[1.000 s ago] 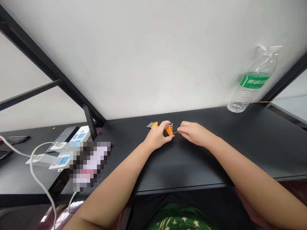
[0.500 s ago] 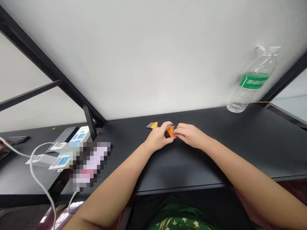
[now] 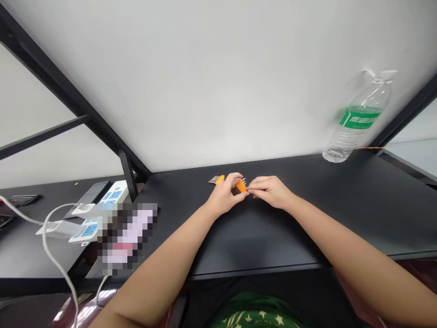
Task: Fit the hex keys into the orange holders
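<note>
My left hand (image 3: 225, 197) is closed around a small orange holder (image 3: 241, 185) with a row of thin metal pins, held just above the black table (image 3: 259, 228). My right hand (image 3: 269, 191) pinches at the holder's right end, fingertips pressed together on one pin; what it grips is too small to name with certainty. A second orange holder with pins (image 3: 216, 179) lies flat on the table just behind and left of my left hand.
A clear plastic bottle with a green label (image 3: 358, 120) stands at the back right against the white wall. To the left, white power strips (image 3: 102, 205) with cables lie on a neighbouring table, past a black frame post (image 3: 128, 171).
My right hand moved left from a short gap to meet the orange holder in my left hand. The left hand tilted the holder slightly.
</note>
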Demonstrator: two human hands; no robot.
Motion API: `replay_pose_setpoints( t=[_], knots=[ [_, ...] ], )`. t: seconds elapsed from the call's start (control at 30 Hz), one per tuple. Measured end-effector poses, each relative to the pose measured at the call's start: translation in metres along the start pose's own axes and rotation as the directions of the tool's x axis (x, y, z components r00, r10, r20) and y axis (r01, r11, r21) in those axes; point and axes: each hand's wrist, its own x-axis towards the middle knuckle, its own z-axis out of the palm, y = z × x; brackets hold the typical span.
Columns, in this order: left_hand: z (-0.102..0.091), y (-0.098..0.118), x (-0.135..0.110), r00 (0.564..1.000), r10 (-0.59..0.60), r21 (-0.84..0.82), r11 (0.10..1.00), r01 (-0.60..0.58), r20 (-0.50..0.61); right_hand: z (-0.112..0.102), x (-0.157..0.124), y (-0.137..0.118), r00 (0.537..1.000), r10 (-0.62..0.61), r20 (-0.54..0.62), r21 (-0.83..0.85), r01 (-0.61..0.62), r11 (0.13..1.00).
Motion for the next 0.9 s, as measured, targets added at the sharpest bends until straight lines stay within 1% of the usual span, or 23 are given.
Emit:
replay_pose_setpoints(
  t=[0.1, 0.17, 0.23, 0.27, 0.3, 0.37, 0.43, 0.57, 0.67, 0.8, 0.9],
  knots=[
    [0.000, -0.002, 0.000, 1.000, -0.008, -0.043, 0.999, 0.008, 0.003, -0.003, -0.001, 0.002, 0.998, -0.066, 0.006, -0.099, 0.066, 0.993],
    [0.000, -0.002, 0.000, 1.000, -0.008, -0.073, 0.997, 0.009, 0.009, -0.004, -0.001, 0.004, 0.998, -0.058, -0.034, -0.114, 0.054, 0.992],
    [0.000, -0.001, 0.000, 0.999, -0.006, -0.095, 0.995, 0.009, 0.034, -0.004, 0.000, 0.005, 0.997, -0.018, -0.072, -0.088, 0.012, 0.996],
    [0.000, 0.000, 0.000, 0.999, -0.001, -0.106, 0.994, 0.006, 0.051, -0.004, 0.000, 0.005, 0.998, 0.001, -0.068, -0.062, -0.005, 0.998],
    [0.000, 0.001, -0.001, 0.998, 0.008, -0.119, 0.993, 0.000, 0.070, -0.004, 0.001, 0.005, 0.999, 0.020, -0.039, -0.027, -0.021, 0.999],
    [0.000, 0.002, -0.001, 0.995, 0.024, -0.147, 0.989, -0.010, 0.100, -0.003, 0.002, 0.005, 0.997, 0.063, 0.050, 0.053, -0.066, 0.996],
    [0.001, 0.003, -0.002, 0.993, 0.031, -0.159, 0.987, -0.013, 0.113, -0.001, 0.002, 0.007, 0.986, 0.128, 0.109, 0.140, -0.143, 0.980],
    [0.001, 0.002, -0.001, 0.994, 0.013, -0.127, 0.992, 0.000, 0.105, 0.002, 0.002, 0.016, 0.954, 0.276, 0.118, 0.257, -0.297, 0.919],
    [0.001, 0.002, -0.001, 0.995, -0.006, -0.081, 0.997, 0.015, 0.100, 0.003, 0.002, 0.020, 0.925, 0.350, 0.149, 0.333, -0.380, 0.863],
    [0.000, 0.004, -0.002, 0.990, -0.004, -0.028, 1.000, 0.008, 0.144, 0.008, 0.004, 0.019, 0.906, 0.376, 0.193, 0.476, -0.421, 0.772],
    [0.000, 0.006, -0.002, 0.989, 0.018, -0.023, 1.000, -0.015, 0.150, 0.011, 0.005, 0.015, 0.895, 0.398, 0.201, 0.547, -0.439, 0.713]
  ],
)
